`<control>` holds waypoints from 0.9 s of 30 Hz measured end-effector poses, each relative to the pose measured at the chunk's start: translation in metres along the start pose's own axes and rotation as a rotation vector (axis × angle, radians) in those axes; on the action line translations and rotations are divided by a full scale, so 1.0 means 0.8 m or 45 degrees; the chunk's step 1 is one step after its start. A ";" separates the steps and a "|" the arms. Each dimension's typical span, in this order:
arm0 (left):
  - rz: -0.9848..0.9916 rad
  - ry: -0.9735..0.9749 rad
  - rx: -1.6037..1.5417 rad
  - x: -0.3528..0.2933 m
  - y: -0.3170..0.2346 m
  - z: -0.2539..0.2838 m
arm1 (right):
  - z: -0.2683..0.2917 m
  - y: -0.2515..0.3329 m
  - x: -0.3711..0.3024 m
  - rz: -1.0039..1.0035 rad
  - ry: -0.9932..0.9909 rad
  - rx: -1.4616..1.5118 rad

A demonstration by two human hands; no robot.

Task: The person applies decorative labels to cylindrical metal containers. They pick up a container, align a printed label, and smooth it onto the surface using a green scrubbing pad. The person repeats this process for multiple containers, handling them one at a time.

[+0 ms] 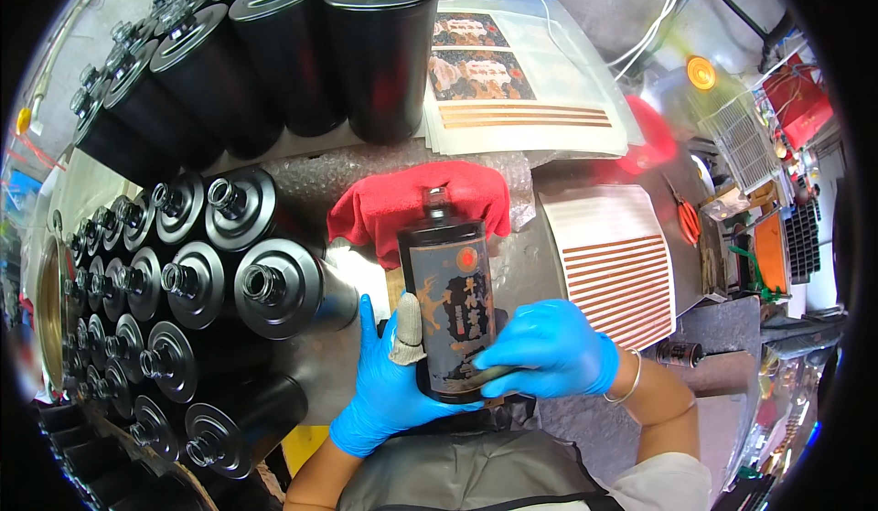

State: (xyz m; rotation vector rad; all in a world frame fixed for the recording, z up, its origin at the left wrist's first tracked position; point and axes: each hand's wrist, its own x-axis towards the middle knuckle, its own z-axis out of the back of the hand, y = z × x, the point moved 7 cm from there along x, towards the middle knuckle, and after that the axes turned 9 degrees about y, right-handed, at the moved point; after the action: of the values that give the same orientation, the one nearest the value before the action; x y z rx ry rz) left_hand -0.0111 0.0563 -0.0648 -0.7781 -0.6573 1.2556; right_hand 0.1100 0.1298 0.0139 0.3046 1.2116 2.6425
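Observation:
A black bottle (457, 310) with a dark grey label decorated in bronze and a red spot stands tilted in front of me, its neck against a red cloth (384, 202). My left hand (395, 374), in a blue glove with a pale fabric sleeve over one finger, grips the bottle low on its left side. The gloved right hand (549, 351) is closed at the label's lower right. Between its fingers is a thin, flat, greyish-brown piece (494, 376), pressed against the label; its exact kind is hard to make out.
Many black bottles (274, 282) lie stacked at left, necks toward me; more black bottles (380, 53) stand behind. A sheet of bronze strips (617, 282) lies at right, near orange-handled scissors (686, 218). Printed label sheets (521, 72) and bubble wrap (320, 172) are farther back.

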 end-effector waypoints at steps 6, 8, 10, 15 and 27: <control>0.058 0.075 -0.001 0.004 -0.001 -0.005 | 0.109 -0.034 0.077 0.076 -0.565 -0.831; 0.077 -0.033 0.011 -0.001 -0.005 0.003 | 0.092 0.002 0.068 0.116 -0.297 -0.613; 0.057 -0.187 0.107 -0.004 -0.021 0.012 | 0.042 0.023 0.044 0.302 0.055 -0.352; 0.106 -0.355 0.049 -0.004 -0.033 0.014 | 0.070 -0.012 0.095 0.182 -0.429 -0.619; 0.012 -0.547 -0.698 -0.029 0.003 -0.016 | 0.013 0.044 0.084 0.384 -0.131 -1.437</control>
State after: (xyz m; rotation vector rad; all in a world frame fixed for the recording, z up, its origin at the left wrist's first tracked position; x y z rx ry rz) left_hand -0.0069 0.0315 -0.0743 -0.9606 -1.3863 1.2756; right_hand 0.0447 0.1338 0.0540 0.4000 -0.4770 3.0010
